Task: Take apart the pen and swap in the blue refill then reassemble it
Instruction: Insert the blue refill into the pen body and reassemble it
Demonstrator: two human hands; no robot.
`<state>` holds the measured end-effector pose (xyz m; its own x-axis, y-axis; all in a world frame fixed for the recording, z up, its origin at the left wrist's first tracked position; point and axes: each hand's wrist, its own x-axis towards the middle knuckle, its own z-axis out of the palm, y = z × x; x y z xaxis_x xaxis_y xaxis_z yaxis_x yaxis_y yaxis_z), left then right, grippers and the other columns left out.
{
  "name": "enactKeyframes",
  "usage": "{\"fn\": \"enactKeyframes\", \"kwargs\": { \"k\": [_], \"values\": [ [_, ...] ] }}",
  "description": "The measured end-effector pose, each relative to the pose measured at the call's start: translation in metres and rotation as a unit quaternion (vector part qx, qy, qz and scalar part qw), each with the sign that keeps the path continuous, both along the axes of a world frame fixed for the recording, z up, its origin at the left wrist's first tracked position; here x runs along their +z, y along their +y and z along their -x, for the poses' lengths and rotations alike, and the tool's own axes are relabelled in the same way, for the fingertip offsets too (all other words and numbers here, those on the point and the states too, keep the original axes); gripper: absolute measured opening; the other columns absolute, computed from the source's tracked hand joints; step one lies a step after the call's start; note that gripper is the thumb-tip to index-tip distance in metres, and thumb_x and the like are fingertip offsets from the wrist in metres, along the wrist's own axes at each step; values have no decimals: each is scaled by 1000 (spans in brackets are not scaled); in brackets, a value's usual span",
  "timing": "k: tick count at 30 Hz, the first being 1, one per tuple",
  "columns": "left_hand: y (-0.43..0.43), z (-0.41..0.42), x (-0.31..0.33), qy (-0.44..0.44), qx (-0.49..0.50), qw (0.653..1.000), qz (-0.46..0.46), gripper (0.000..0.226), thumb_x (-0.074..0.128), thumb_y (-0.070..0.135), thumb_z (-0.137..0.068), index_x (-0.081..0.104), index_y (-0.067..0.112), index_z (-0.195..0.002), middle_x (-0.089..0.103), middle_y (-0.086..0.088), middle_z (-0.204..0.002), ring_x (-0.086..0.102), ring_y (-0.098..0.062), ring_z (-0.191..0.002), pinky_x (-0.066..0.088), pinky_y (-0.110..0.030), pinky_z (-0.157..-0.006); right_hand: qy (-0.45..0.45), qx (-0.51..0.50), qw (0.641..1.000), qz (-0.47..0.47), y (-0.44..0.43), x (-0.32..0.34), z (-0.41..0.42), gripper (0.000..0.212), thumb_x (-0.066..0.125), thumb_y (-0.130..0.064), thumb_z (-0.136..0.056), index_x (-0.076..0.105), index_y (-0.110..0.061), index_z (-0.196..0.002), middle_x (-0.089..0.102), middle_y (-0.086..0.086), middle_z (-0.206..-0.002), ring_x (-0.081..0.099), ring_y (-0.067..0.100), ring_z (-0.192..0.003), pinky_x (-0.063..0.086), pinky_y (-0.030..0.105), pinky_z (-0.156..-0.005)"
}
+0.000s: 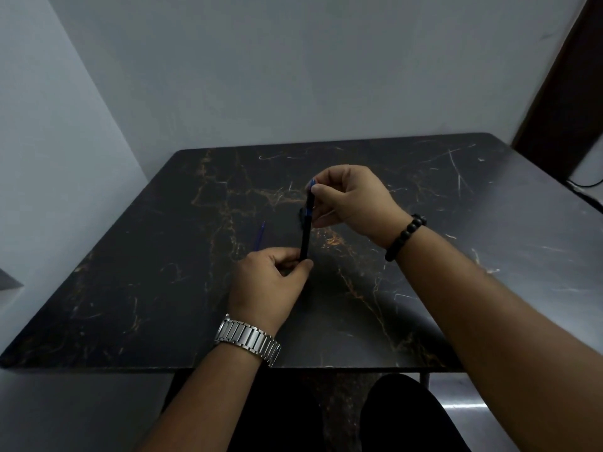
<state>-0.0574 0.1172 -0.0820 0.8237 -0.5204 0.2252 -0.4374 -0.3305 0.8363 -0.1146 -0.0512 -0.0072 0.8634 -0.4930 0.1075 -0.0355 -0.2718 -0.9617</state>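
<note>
A dark pen (pixel 306 233) with blue trim stands nearly upright above the table's middle, held at both ends. My left hand (pixel 268 285) pinches its lower end between thumb and fingers. My right hand (pixel 350 199) grips the upper end, where a blue cap or button shows at the top. A thin blue refill (pixel 259 237) lies on the table just left of the pen, beyond my left hand. A small dark piece (pixel 299 214) sits on the table behind the pen; what it is cannot be made out.
The black marble-patterned table (pixel 163 288) reaches a grey wall at the back. A dark door frame (pixel 567 79) and a cable (pixel 584 185) are at the far right. My legs show below the table's near edge.
</note>
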Motion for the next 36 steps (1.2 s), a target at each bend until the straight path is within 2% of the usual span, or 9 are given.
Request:
{"fn": "enactKeyframes", "kwargs": {
  "k": [6,13,16,18,22,25,29,32,36],
  "values": [
    [0,0,0,1,1,1000,-7,17,81,30,-81,82,27,-98,77,16,-82,69,8,-73,56,-12,-64,-5,7,1000,-13,-1,-2,2,12,56,-10,-100,65,-4,-104,75,16,-93,77,24,-78,65,35,-68],
    [1,1,1,2,1,1000,-10,19,80,31,-82,81,27,-100,77,16,-84,70,6,-74,58,-17,-67,-6,27,1000,-6,-2,-5,2,8,59,-8,-98,65,-9,-102,75,13,-93,77,21,-80,64,36,-71],
    [0,1,1,4,0,1000,-7,19,80,31,-82,81,27,-101,77,16,-84,71,5,-74,60,-20,-68,-7,42,999,-13,-1,-8,4,14,59,-4,-97,66,-8,-109,74,12,-94,75,19,-79,64,34,-70],
    [0,1,0,6,1,1000,-5,19,81,31,-81,82,26,-99,78,15,-82,71,5,-74,61,-23,-69,-9,48,998,-31,-2,-11,4,17,59,-2,-97,67,-7,-111,73,12,-93,74,20,-78,64,38,-72],
    [0,1,0,5,-1,1000,-9,19,81,32,-80,82,26,-98,77,15,-81,71,6,-74,61,-20,-69,-10,53,997,-57,-4,-16,3,6,66,-6,-93,66,-8,-98,71,16,-90,70,25,-78,63,43,-74],
    [-1,2,0,1,-3,1000,-7,18,81,32,-80,82,27,-97,77,16,-80,70,7,-73,58,-15,-65,-16,52,996,-73,-7,-18,3,10,73,-12,-88,64,-10,-91,71,10,-82,70,24,-76,63,41,-72],
    [-1,1,0,3,-7,1000,0,17,81,29,-81,82,25,-97,78,15,-81,70,7,-74,59,-18,-67,-19,59,989,-135,-7,-22,2,16,65,-14,-94,65,-8,-109,70,15,-97,67,23,-79,62,45,-77],
    [-1,0,-2,1,-5,1000,5,16,82,29,-80,83,24,-95,78,14,-79,71,5,-72,62,-24,-69,-12,62,985,-162,-6,-24,2,23,54,-10,-100,66,-6,-119,70,14,-109,66,22,-84,61,37,-72],
    [-2,-1,-4,0,-4,1000,0,20,82,30,-79,83,22,-97,78,13,-79,71,5,-72,62,-25,-69,-8,71,988,-134,-8,-25,1,13,59,-9,-97,72,-9,-100,71,12,-99,66,18,-82,59,32,-71]
  ]
}}
